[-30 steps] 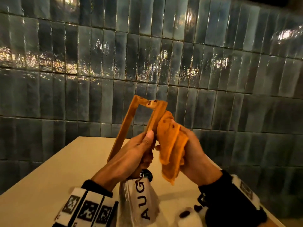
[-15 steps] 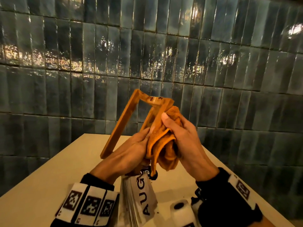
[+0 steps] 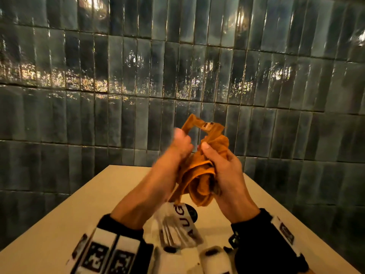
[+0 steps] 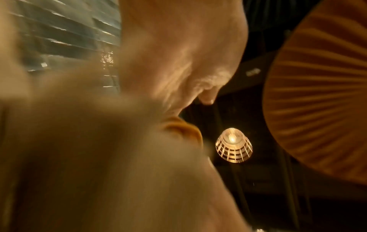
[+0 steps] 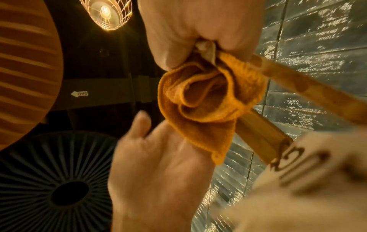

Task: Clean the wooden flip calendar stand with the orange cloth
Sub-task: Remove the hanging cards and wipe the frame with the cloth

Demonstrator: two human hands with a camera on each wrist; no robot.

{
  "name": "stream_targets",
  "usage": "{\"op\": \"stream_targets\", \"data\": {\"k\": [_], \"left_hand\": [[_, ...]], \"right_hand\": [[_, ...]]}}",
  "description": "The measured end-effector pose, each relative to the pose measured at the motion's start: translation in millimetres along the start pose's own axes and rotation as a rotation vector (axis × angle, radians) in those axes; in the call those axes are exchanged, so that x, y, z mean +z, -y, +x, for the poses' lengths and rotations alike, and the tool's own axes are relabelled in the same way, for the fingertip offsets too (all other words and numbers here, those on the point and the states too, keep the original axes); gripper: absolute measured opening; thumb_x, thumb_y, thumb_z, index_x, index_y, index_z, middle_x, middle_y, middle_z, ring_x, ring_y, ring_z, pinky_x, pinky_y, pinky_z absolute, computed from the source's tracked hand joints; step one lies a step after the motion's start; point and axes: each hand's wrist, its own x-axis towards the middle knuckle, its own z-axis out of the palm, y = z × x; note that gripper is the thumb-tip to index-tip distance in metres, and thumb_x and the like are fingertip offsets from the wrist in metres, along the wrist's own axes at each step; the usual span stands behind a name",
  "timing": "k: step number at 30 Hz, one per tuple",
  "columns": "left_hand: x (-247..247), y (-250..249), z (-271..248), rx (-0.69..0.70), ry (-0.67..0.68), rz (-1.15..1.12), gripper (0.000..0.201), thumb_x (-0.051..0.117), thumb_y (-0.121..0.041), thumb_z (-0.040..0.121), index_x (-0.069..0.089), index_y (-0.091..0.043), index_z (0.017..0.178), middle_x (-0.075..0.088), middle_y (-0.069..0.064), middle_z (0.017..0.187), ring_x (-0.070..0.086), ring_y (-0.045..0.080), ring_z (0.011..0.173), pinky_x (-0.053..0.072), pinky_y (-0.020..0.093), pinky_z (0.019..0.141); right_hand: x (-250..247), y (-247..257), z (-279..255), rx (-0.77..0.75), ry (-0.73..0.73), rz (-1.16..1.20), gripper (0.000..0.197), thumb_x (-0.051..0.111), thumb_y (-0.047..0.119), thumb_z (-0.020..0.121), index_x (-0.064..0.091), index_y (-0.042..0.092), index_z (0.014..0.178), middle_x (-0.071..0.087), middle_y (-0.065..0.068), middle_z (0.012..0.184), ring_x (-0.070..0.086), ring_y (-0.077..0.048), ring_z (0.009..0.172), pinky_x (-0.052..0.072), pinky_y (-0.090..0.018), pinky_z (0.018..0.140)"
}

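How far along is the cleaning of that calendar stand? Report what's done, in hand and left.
Done: the wooden flip calendar stand is lifted off the table, its AUG cards hanging below. In hand: the left hand grips one bar of the stand while the right hand holds the bunched orange cloth against another bar. Left: which bars are already clean cannot be told; the stand is not set down.

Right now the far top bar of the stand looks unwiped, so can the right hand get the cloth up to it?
Probably yes: the right hand already holds the orange cloth against the wooden stand, and nothing blocks the bar above.
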Motion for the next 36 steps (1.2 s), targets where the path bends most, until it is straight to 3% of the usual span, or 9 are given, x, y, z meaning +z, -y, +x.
{"op": "stream_targets", "data": {"k": [3,6,8,14,18,23,26,34,36], "left_hand": [[15,9,2,0.098,-0.051,0.486,0.05,0.029,-0.038,0.098,0.013,-0.032,0.145,0.056,-0.008,0.115,0.056,0.007,0.1,0.047,0.021,0.084],[9,8,-10,0.207,-0.119,0.722,0.036,0.033,-0.032,0.098,0.042,-0.027,0.132,0.061,-0.011,0.089,0.058,0.003,0.076,0.042,0.002,0.062],[6,8,-5,0.238,-0.2,0.845,0.027,0.04,-0.03,0.097,0.055,-0.026,0.119,0.061,-0.012,0.084,0.057,0.004,0.073,0.038,-0.001,0.062],[-3,5,-9,0.327,-0.286,0.558,0.013,0.07,-0.035,0.074,0.073,-0.031,0.086,0.07,-0.02,0.077,0.063,-0.007,0.069,0.045,0.0,0.071],[-18,4,-4,0.242,-0.164,0.2,0.049,0.067,-0.055,0.05,0.066,-0.032,0.093,0.069,-0.015,0.099,0.064,-0.001,0.093,0.051,0.012,0.073],[-1,11,-3,0.122,-0.021,0.089,0.047,0.042,-0.058,0.076,0.058,-0.038,0.116,0.069,-0.014,0.103,0.065,0.001,0.095,0.053,0.021,0.082],[-3,11,-1,0.164,-0.065,0.022,0.023,0.044,-0.041,0.088,0.059,-0.042,0.105,0.069,-0.018,0.096,0.063,-0.006,0.09,0.051,0.012,0.075],[-3,26,7,0.353,-0.248,0.251,0.028,0.04,-0.057,0.085,0.057,-0.042,0.102,0.065,-0.014,0.102,0.061,0.002,0.097,0.05,0.024,0.083],[-3,25,6,0.379,-0.246,0.224,0.025,0.04,-0.049,0.086,0.057,-0.039,0.101,0.067,-0.015,0.096,0.064,0.002,0.093,0.052,0.02,0.074]], "right_hand": [[7,-6,-1,-0.045,-0.026,-0.023,0.022,0.066,0.021,0.081,0.064,0.007,0.098,0.069,-0.005,0.078,0.068,-0.018,0.072,0.058,-0.032,0.069],[7,-7,-1,-0.084,-0.05,-0.081,0.015,0.066,0.023,0.081,0.063,0.014,0.093,0.069,-0.002,0.076,0.068,-0.014,0.07,0.058,-0.03,0.068],[6,-8,0,-0.111,-0.07,-0.132,0.013,0.067,0.025,0.081,0.062,0.018,0.09,0.069,-0.003,0.079,0.068,-0.015,0.073,0.058,-0.032,0.071],[3,-10,-1,-0.146,-0.059,-0.158,0.017,0.067,0.025,0.08,0.061,0.014,0.091,0.067,-0.011,0.084,0.066,-0.026,0.081,0.055,-0.045,0.08],[-1,-5,-8,-0.161,0.046,-0.154,0.034,0.068,0.032,0.067,0.062,0.016,0.097,0.071,-0.006,0.089,0.069,-0.022,0.083,0.058,-0.037,0.075],[2,-13,-17,-0.277,0.071,-0.194,0.049,0.071,0.029,0.059,0.057,0.015,0.104,0.071,-0.002,0.088,0.069,-0.015,0.08,0.055,-0.023,0.066],[-1,-15,-22,-0.354,0.1,-0.311,0.046,0.074,0.033,0.057,0.06,0.019,0.099,0.071,0.0,0.089,0.069,-0.014,0.083,0.056,-0.025,0.07],[-13,-11,-25,-0.449,0.178,-0.42,0.053,0.078,0.028,0.054,0.062,0.031,0.104,0.067,0.021,0.1,0.064,0.0,0.095,0.052,-0.017,0.077],[-21,-7,-27,-0.448,0.164,-0.461,0.049,0.077,0.032,0.053,0.064,0.043,0.098,0.066,0.024,0.099,0.063,0.002,0.093,0.051,-0.014,0.073]]}}
